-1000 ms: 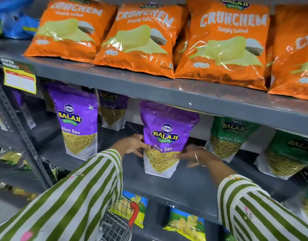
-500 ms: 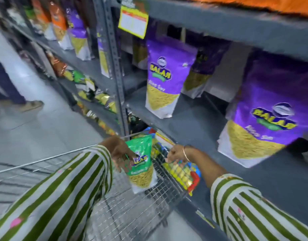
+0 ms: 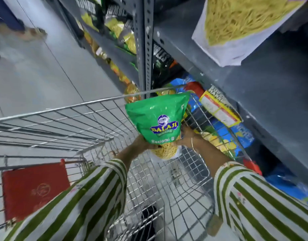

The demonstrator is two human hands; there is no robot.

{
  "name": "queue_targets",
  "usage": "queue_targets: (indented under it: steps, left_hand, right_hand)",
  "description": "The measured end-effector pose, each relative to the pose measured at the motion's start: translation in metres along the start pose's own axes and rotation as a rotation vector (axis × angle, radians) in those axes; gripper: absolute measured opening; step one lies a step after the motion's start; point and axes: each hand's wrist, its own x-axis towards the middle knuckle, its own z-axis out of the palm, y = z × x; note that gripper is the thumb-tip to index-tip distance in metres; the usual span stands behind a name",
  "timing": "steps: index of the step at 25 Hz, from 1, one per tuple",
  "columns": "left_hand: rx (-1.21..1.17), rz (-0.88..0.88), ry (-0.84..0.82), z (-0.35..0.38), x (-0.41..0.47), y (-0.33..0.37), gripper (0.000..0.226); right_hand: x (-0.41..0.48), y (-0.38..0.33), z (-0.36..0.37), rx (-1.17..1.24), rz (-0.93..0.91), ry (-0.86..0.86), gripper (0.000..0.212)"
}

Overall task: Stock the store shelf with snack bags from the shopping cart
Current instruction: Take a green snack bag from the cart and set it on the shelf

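A green Balaji Ratlami Sev snack bag is held upright over the wire shopping cart. My left hand grips its lower left side and my right hand grips its lower right side; the bag hides most of both hands. The grey store shelf runs along the right, with the bottom of a purple Aloo Sev bag standing on it at the top right. The cart basket below the bag looks bare.
A red child-seat flap is at the cart's near left. A perforated shelf upright stands beyond the cart. Lower shelves hold blue and yellow snack bags and a yellow price tag. A person's foot is in the aisle, top left.
My hands left the purple bag on the shelf and went down to the cart. My view tilted down; both hands now hold the green bag, raised higher than half a second ago.
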Motion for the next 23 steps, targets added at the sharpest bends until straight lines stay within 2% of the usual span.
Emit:
queue_targets:
  steps: [4, 9, 16, 23]
  left_hand:
    - [-0.071, -0.025, 0.121, 0.005, 0.008, -0.016, 0.051]
    - [0.014, 0.044, 0.079, -0.004, -0.035, 0.007, 0.047]
    - [0.102, 0.282, 0.072, 0.006, -0.154, 0.057, 0.048]
    - [0.257, 0.578, 0.069, 0.075, -0.261, 0.110, 0.038]
  right_hand:
    - [-0.004, 0.006, 0.014, 0.102, 0.002, 0.125, 0.078]
    - [-0.055, -0.017, 0.010, 0.127, -0.055, 0.190, 0.070]
    - [-0.178, -0.048, -0.026, 0.107, -0.263, 0.369, 0.067]
    - [-0.347, -0.040, -0.089, 0.084, -0.346, 0.575, 0.054]
